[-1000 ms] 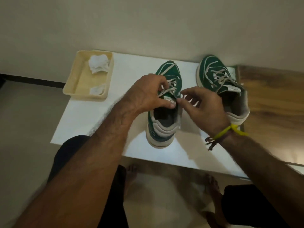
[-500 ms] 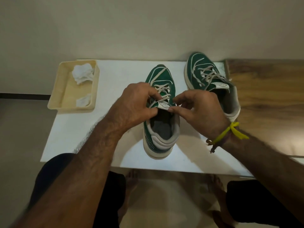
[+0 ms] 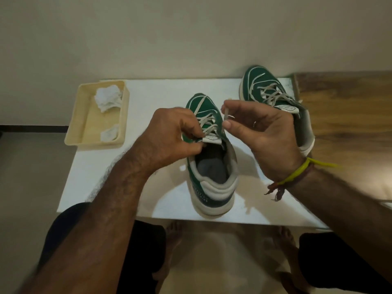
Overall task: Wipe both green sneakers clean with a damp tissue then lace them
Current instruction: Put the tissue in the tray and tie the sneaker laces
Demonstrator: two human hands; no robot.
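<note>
Where the white desk [image 3: 148, 98] meets the pale wall, two green sneakers stand with their toes pointing away from the person. The near sneaker [image 3: 212, 166] is soft green cloth with a thick, puffy grey heel and a white sole, and flat pale laces [image 3: 206, 124] cross over its front. The far sneaker [image 3: 267, 90] sits further back and to the right, apart from the near one, and it has loose laces too. At the left end of the desk lies a shallow cream tray [image 3: 82, 115] with rounded corners. Inside it are two crumpled white tissues, a big one [image 3: 108, 98] at the far end and a small one [image 3: 109, 133] at the near end. A brown wooden top [image 3: 343, 107] joins the desk on the right, and the floor below looks grey.

The left hand [image 3: 169, 134] is curled over the near sneaker, pinching at the laces by the tongue. The right hand [image 3: 261, 128] is held up just right of that sneaker (a yellow band [image 3: 297, 172] circles its wrist), and its thumb and first finger pinch a lace end [image 3: 226, 114], with the other fingers curled.
</note>
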